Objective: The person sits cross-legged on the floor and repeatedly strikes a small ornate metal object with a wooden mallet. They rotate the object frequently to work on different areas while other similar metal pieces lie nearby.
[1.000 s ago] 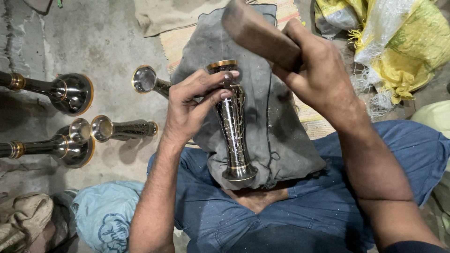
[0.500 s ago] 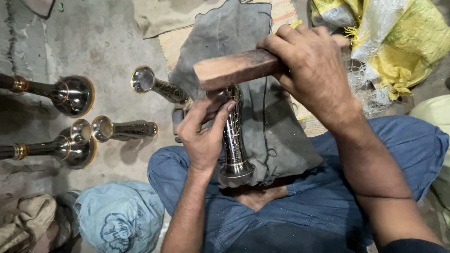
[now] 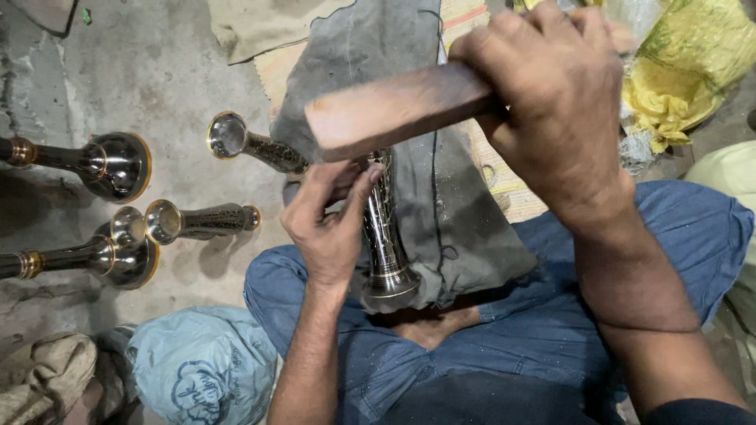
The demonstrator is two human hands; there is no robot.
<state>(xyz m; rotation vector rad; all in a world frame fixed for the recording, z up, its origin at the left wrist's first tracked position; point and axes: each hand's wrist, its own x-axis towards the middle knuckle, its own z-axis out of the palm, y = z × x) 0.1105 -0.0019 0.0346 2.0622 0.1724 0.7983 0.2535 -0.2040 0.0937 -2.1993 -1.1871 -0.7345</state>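
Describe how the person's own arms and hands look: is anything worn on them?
Both forearms are bare, with no gloves, rings, watch or bracelet visible. The left hand has short nails. The right hand is large in the view, close to the camera. A dark sleeve edge shows at the right arm's bottom corner.

A floor-level metalcraft workshop: a bare, stained concrete floor (image 3: 157,71) with several polished, engraved metal vases (image 3: 197,223) lying on it, a grey work cloth (image 3: 441,212) over the lap, and rags and plastic sacks (image 3: 685,71) heaped around.
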